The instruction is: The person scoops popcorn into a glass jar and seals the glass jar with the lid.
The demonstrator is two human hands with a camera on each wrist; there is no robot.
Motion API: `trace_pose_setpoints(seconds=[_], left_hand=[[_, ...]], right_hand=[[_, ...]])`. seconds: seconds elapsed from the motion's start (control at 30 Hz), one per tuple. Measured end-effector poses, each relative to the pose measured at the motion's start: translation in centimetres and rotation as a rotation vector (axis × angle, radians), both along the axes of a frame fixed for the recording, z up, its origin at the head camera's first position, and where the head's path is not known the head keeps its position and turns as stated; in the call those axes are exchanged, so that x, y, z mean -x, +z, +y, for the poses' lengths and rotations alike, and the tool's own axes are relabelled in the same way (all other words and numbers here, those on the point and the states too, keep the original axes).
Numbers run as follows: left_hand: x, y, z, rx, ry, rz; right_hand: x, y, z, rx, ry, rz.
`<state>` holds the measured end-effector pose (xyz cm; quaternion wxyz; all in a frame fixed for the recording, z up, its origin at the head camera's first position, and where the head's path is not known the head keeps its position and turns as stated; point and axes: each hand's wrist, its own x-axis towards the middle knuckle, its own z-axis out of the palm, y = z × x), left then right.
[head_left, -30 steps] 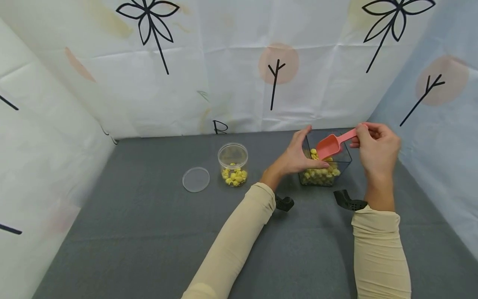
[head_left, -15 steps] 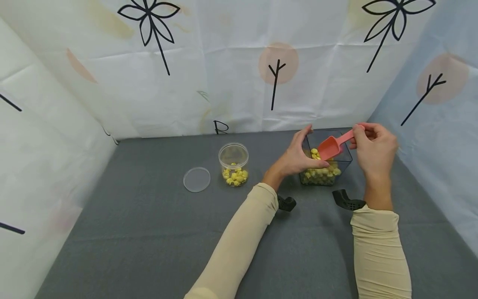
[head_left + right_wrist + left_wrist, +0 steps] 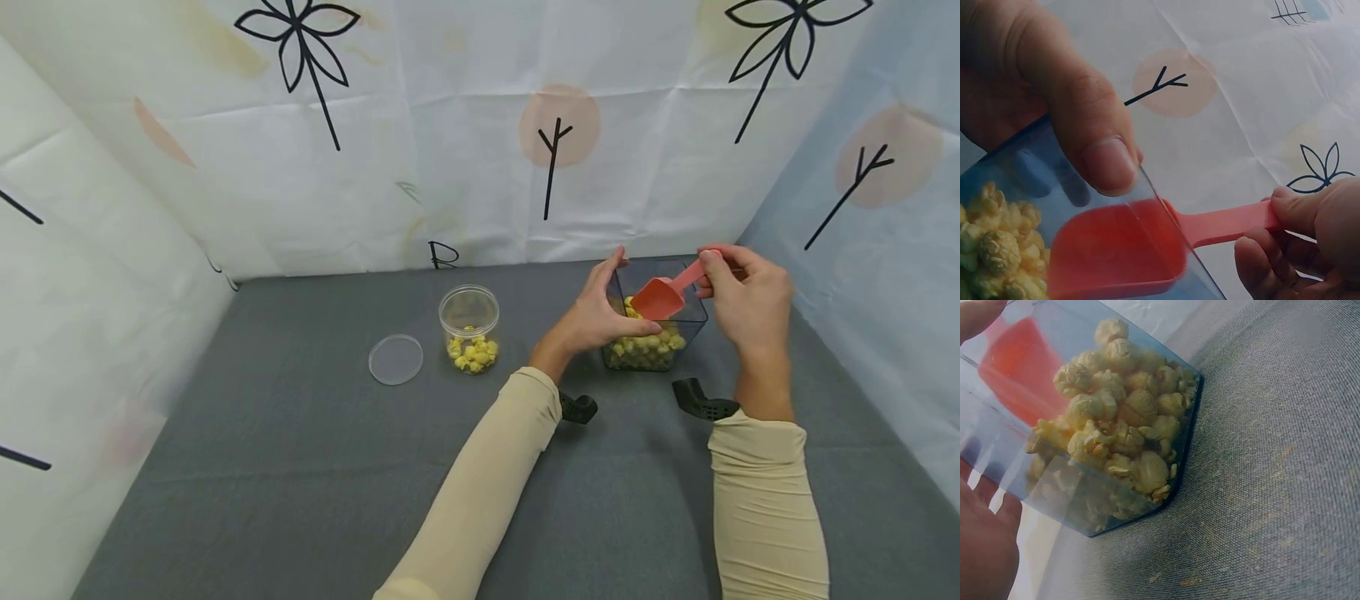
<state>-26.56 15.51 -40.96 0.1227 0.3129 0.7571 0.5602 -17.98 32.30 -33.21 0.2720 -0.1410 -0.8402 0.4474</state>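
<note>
A clear square container (image 3: 692, 330) with yellow popcorn (image 3: 1116, 419) inside stands at the back right of the table. My left hand (image 3: 594, 317) grips it at its left side, thumb over the near wall and fingers along the far side. Between thumb and fingers, my right hand (image 3: 756, 304) pinches the handle of a coral-pink scoop (image 3: 658, 300). The scoop's bowl (image 3: 1116, 250) is tilted down inside the container, beside the popcorn; the right wrist view shows it through the clear wall. What the bowl holds is hidden.
Left of the container stands a clear round jar (image 3: 468, 321), without a lid and partly filled with popcorn. A clear round lid (image 3: 395, 360) lies flat beside it on the grey tabletop (image 3: 300, 467). Patterned white cloth (image 3: 465, 133) hangs close behind.
My right hand has shifted slightly left, and the scoop with it; its handle now slants more steeply down to the bowl. My left hand and the container have hardly moved.
</note>
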Motion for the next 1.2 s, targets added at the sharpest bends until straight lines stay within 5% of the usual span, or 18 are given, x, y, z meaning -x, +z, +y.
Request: trace_pose_setpoints(seconds=[0.27, 0.57, 0.77, 1.0, 1.2], left_hand=[[0.2, -0.2, 0.1, -0.016, -0.010, 0.002], [0.1, -0.1, 0.0, -0.021, -0.015, -0.005], [0.1, -0.2, 0.1, -0.021, -0.006, -0.001], [-0.1, -0.1, 0.1, -0.025, -0.003, -0.011], [-0.2, -0.1, 0.0, -0.031, -0.001, -0.022]], right_hand=[[-0.6, 0.6, 1.1, -0.044, 0.092, -0.137], [-1.0, 0.5, 1.7, -0.194, 0.208, -0.097], [-0.7, 0.2, 0.9, -0.217, 0.128, -0.156], [-0.2, -0.4, -0.1, -0.303, 0.159, -0.198], [0.0, -0.4, -0.2, -0.263, 0.087, -0.245]])
